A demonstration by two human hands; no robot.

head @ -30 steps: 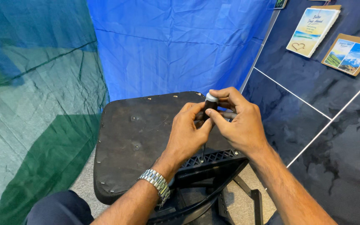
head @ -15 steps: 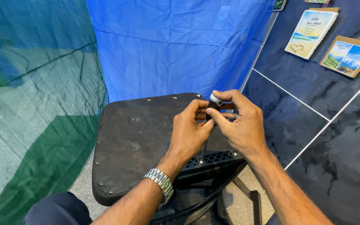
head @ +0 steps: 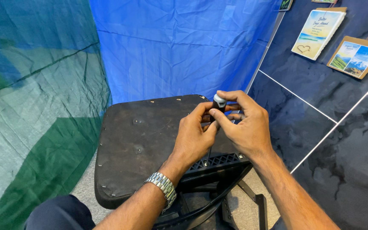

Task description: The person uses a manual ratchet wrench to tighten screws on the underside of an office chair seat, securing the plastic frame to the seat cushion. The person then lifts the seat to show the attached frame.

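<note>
blue tarp point(head: 179, 47) bkgd | green net point(head: 35, 127) left | 2 cards point(head: 318, 27) on dark tile wall point(head: 320, 93)

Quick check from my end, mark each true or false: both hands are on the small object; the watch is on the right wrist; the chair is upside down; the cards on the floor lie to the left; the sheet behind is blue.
1. Both hands grip the small dark cylindrical object with a pale cap. True: the left hand and right hand pinch it together.
2. The silver metal link watch is on the right wrist. False: it is on the left wrist.
3. The black chair is overturned, its underside facing up. True.
4. The printed cards lie at the left. False: upper right, on the dark tiled floor.
5. The cloth sheet behind is blue. True.
</note>
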